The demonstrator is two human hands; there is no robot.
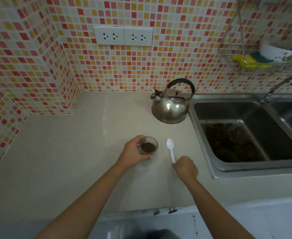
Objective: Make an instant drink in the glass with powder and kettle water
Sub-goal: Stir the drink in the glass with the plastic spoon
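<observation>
A small clear glass [150,145] with dark brown powder at its bottom stands on the beige counter [72,152]. My left hand [133,152] wraps around its left side. To the right of the glass lies a white plastic spoon [170,149], bowl pointing away from me; my right hand [185,167] is closed on the end of its handle. A steel kettle [170,107] with a black handle stands farther back, beside the sink, its spout pointing left.
A steel double sink [245,133] with dark residue in its left basin fills the right side, with a tap [279,87] behind it. A wire rack [245,54] holding a yellow sponge and a bowl hangs on the tiled wall. Wall sockets [123,36] sit above the counter.
</observation>
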